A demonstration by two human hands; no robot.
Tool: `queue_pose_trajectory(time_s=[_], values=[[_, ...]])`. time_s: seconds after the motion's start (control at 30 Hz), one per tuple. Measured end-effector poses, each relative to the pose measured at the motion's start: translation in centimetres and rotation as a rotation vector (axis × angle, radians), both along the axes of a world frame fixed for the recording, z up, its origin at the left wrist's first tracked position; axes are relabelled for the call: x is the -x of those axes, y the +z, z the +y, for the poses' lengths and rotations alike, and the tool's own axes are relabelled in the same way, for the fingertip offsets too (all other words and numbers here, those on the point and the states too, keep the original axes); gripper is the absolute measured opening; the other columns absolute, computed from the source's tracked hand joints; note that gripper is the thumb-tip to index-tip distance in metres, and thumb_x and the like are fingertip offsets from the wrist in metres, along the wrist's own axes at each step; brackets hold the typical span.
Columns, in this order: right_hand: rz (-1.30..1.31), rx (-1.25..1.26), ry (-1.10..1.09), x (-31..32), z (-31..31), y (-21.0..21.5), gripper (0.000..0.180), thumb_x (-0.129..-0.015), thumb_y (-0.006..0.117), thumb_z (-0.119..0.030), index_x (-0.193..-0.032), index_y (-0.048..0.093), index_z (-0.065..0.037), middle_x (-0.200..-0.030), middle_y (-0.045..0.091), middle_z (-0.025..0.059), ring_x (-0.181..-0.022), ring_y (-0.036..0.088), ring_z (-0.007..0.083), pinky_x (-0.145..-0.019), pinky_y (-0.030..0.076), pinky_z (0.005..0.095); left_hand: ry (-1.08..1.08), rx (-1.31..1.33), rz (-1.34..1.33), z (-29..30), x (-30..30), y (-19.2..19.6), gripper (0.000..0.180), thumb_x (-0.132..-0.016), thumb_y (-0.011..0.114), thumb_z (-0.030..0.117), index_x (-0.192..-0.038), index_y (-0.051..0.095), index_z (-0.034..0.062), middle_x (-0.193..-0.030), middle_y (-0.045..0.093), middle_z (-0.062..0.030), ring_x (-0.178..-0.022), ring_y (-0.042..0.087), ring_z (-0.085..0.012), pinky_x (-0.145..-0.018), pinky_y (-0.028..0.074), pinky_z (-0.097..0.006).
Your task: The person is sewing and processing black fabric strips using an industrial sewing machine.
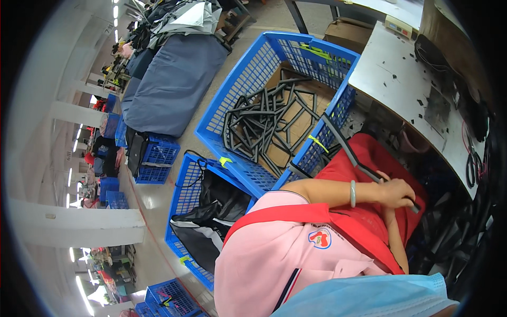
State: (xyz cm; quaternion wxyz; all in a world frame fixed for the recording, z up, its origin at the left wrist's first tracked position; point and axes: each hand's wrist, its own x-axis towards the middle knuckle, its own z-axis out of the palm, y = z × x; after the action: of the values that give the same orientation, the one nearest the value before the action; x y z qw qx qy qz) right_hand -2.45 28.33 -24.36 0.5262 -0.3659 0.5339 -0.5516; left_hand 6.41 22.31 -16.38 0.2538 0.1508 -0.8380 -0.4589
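Note:
A long bent black tube [346,145] slants across my red apron [343,177], from the rim of the large blue crate to my hands. My left hand [397,193], with a pale bangle at its wrist, is closed around the tube's lower part. A short end pokes out past its fingers. My right hand [384,176] lies mostly hidden behind the left one, and a few of its fingertips curl at the tube. Many similar bent black tubes [269,119] lie in a loose heap inside the large blue crate [211,124], on brown cardboard.
A white worktable [377,74] with black scraps, scissors [471,168] and a small device [398,26] stands on the right. A second blue crate [177,203] holds black and grey fabric. Dark blue cloth [177,82] covers a pile farther left. Black strips hang below the table.

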Motion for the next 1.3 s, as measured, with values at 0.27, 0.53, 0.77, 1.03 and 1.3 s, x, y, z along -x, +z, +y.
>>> queue_pose_trajectory(time_s=[0.27,0.53,0.77,1.03,1.3], values=[[-0.232,-0.13,-0.307,3.2,2.0,7.5,0.038,-0.1,0.052,-0.04,-0.115,0.061,-0.005,-0.081,0.061,0.0022,-0.07,0.054,0.0079,-0.063,0.043,0.0227,-0.09,0.051,-0.481,-9.0,-7.2,1.9,0.028,-0.092,0.056,0.029,-0.098,0.071,0.0063,-0.093,0.068,-0.0179,-0.09,0.064,-0.0374,-0.079,0.05,-0.045],[-0.146,-0.519,0.336,2.7,5.3,8.4,0.043,-0.099,0.052,-0.04,-0.099,0.067,0.0,-0.081,0.068,0.0085,-0.068,0.063,0.0115,-0.056,0.049,0.0236,-0.273,-0.256,-0.329,-7.5,-6.7,4.0,0.026,-0.089,0.066,0.016,-0.107,0.067,-0.0029,-0.09,0.071,-0.0147,-0.083,0.067,-0.0197,-0.078,0.052,-0.032],[0.553,0.212,0.048,3.2,2.7,19.6,0.031,-0.077,0.073,-0.001,-0.108,0.064,-0.003,-0.092,0.064,0.006,-0.082,0.06,0.0116,-0.074,0.048,0.0254,-0.289,-0.454,-0.293,-8.4,-4.4,8.9,0.024,-0.09,0.066,0.016,-0.105,0.069,-0.0026,-0.083,0.068,-0.0043,-0.074,0.06,-0.0087,-0.067,0.05,-0.025],[0.58,0.172,0.197,4.0,-0.3,20.1,0.037,-0.085,0.07,-0.016,-0.117,0.061,-0.003,-0.096,0.069,0.0139,-0.087,0.064,0.0198,-0.079,0.049,0.033,-0.339,-0.698,-0.348,-9.2,-3.1,16.5,0.021,-0.092,0.065,0.016,-0.102,0.071,-0.0007,-0.075,0.065,-0.0016,-0.06,0.056,-0.0064,-0.054,0.044,-0.021],[1.33,0.149,-0.041,10.7,-4.1,23.2,0.028,-0.074,0.072,-0.019,-0.096,0.063,-0.003,-0.086,0.065,0.0182,-0.082,0.063,0.0366,-0.069,0.048,0.0434,-0.031,0.294,-0.275,-12.0,0.6,18.9,0.027,-0.089,0.066,0.024,-0.099,0.072,-0.0006,-0.072,0.069,-0.0121,-0.06,0.062,-0.0174,-0.059,0.049,-0.031]])
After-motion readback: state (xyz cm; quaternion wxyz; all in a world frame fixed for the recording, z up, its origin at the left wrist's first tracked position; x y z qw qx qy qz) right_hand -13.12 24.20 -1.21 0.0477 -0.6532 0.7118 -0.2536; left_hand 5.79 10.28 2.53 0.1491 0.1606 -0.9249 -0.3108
